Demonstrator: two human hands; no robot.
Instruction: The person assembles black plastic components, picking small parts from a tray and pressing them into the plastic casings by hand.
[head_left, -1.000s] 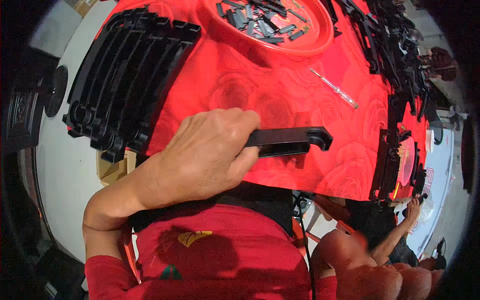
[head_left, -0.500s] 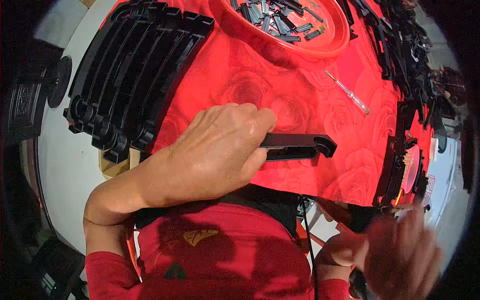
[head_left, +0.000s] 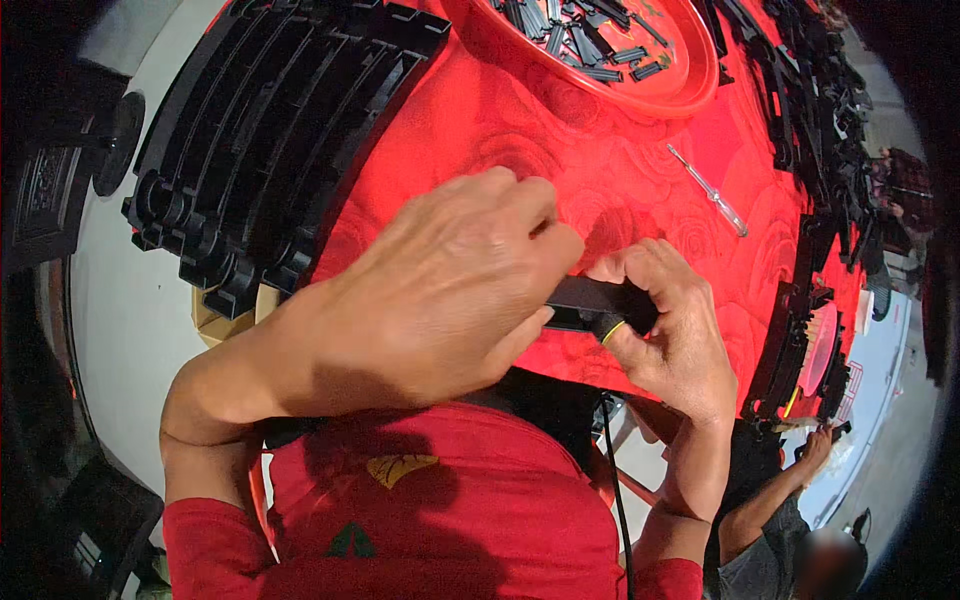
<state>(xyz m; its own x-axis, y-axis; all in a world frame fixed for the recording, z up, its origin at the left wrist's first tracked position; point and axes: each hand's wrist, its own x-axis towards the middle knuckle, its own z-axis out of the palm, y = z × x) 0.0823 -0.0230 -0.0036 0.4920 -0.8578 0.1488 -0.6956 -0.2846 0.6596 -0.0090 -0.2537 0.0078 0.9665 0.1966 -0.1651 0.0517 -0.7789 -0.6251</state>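
In front of my body, a long black plastic part (head_left: 578, 300) is held level between both hands. My left hand (head_left: 440, 285) is closed around its left side, back of the hand up, hiding most of that half. At the hooked right end, my right hand (head_left: 685, 325) grips with thumb and fingers, covering the tip. A black wrap with a yellow edge (head_left: 606, 328) shows around the right thumb. Whether the right fingers also pinch something small cannot be made out.
A red basin (head_left: 695, 95) of small black pieces stands on the red rose-patterned cloth (head_left: 480, 110). Long black parts (head_left: 290, 130) are stacked at the left. A clear-handled screwdriver (head_left: 712, 195) lies right. More black parts (head_left: 790, 310) line the right edge, near another person's hand (head_left: 818, 448).
My right hand has come up from the lower right and taken hold of the black part's right end. My left hand keeps its grip. Another person now shows at the lower right.
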